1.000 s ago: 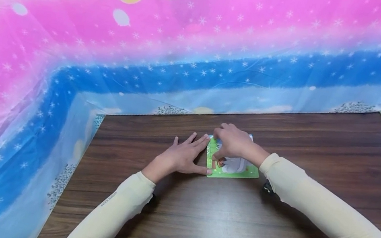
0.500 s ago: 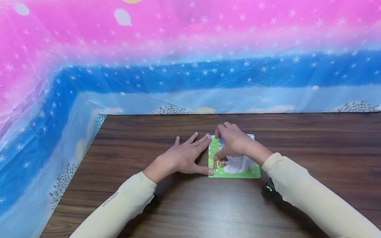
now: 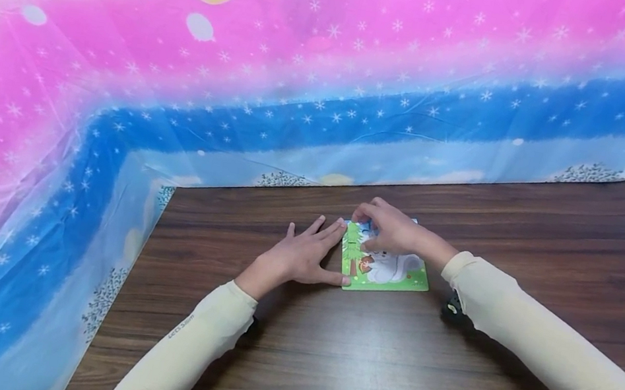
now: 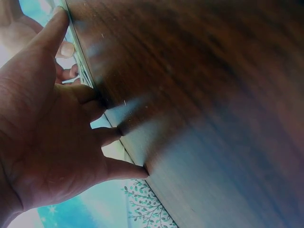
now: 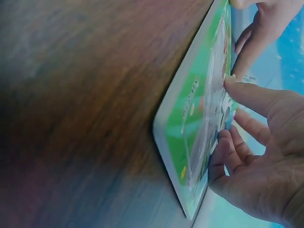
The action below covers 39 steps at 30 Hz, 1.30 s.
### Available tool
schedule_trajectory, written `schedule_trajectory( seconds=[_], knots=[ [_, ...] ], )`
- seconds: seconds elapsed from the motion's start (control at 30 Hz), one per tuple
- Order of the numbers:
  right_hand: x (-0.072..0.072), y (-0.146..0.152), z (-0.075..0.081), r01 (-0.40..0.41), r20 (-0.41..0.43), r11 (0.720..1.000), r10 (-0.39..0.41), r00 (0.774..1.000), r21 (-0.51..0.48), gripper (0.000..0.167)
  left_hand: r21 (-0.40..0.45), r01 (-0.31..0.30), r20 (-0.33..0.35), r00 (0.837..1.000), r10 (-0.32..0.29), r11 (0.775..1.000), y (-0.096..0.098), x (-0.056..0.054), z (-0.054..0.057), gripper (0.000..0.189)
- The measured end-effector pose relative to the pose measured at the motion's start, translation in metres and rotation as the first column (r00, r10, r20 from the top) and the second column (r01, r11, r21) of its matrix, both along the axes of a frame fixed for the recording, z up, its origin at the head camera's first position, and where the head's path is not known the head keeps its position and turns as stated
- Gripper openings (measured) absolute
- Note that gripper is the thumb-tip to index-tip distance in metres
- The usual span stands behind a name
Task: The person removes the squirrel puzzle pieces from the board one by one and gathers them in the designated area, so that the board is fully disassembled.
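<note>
A small square picture puzzle (image 3: 414,280) with a green border, a tree and a white animal lies flat toward the far side of the table. My left hand (image 3: 298,256) is spread flat beside it, thumb at its near left corner and index fingertip at its far left corner. Over the puzzle's upper part bends my right hand (image 3: 396,230). In the right wrist view its thumb (image 5: 247,94) and curled fingers meet the picture surface from opposite sides; I cannot tell whether they pinch a piece. That hand hides the puzzle's upper middle.
The dark wood-grain table (image 3: 373,363) extends around the puzzle on every side. Behind and to the left hangs a pink and blue cloth (image 3: 302,100) with snowflakes, meeting the table's far edge. A black device (image 3: 453,306) shows under the right cuff.
My right hand has shifted slightly right and away, its thumb moving up off the animal's lower left, so more of the tree and animal shows. The left hand keeps its place.
</note>
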State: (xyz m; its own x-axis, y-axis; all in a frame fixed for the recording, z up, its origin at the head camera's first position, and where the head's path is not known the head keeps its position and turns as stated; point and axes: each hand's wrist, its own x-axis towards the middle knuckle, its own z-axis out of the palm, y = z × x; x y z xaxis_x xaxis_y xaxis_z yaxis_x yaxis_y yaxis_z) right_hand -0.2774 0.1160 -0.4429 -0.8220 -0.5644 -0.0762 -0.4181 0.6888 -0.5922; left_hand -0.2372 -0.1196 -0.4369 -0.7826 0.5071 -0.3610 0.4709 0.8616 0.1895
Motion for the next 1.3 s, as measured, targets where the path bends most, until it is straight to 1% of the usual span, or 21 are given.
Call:
schedule_trajectory(
  seconds=[0.07, 0.23, 0.43, 0.57, 0.67, 0.83, 0.97, 1.2, 1.3],
  knots=[
    [0.000, 0.001, -0.001, 0.005, 0.001, 1.000, -0.005, 1.000, -0.007, 0.050, -0.002, -0.001, 0.002, 1.000, 0.001, 1.000, 0.000, 0.000, 0.000, 0.109],
    [0.000, 0.001, -0.003, 0.008, -0.031, 0.999, -0.009, 0.999, -0.032, 0.047, 0.002, -0.001, 0.007, 1.000, 0.001, 1.000, 0.001, -0.001, 0.000, 0.109],
    [-0.001, 0.003, -0.003, -0.006, -0.082, 1.000, 0.005, 0.997, -0.012, 0.046, 0.008, 0.002, 0.008, 1.000, -0.002, 1.000, 0.001, -0.001, 0.000, 0.109],
    [-0.004, 0.006, -0.001, -0.023, -0.090, 1.000, 0.022, 0.996, -0.005, 0.047, -0.001, 0.001, 0.008, 1.000, -0.001, 1.000, 0.000, -0.001, 0.001, 0.109],
    [-0.006, 0.011, 0.001, -0.019, -0.089, 1.000, 0.017, 0.996, -0.019, 0.048, -0.010, 0.002, 0.007, 1.000, -0.002, 1.000, 0.000, 0.000, 0.002, 0.110],
    [-0.008, 0.033, 0.001, -0.002, -0.110, 1.000, -0.001, 0.994, -0.027, 0.047, -0.005, 0.008, 0.005, 1.000, -0.008, 1.000, 0.000, 0.000, 0.003, 0.109],
    [-0.009, 0.057, 0.001, 0.021, -0.129, 1.000, -0.022, 0.991, -0.010, 0.045, -0.017, 0.008, -0.008, 1.000, -0.008, 1.000, -0.001, 0.000, 0.003, 0.108],
    [-0.008, 0.100, 0.000, 0.086, -0.134, 0.995, -0.080, 0.988, 0.043, 0.042, -0.005, 0.018, 0.003, 1.000, -0.018, 1.000, 0.000, 0.001, 0.004, 0.108],
    [-0.008, 0.113, 0.001, 0.096, -0.135, 0.993, -0.086, 0.987, 0.063, 0.040, -0.007, 0.020, -0.003, 1.000, -0.020, 1.000, -0.001, 0.001, 0.004, 0.109]
  ],
)
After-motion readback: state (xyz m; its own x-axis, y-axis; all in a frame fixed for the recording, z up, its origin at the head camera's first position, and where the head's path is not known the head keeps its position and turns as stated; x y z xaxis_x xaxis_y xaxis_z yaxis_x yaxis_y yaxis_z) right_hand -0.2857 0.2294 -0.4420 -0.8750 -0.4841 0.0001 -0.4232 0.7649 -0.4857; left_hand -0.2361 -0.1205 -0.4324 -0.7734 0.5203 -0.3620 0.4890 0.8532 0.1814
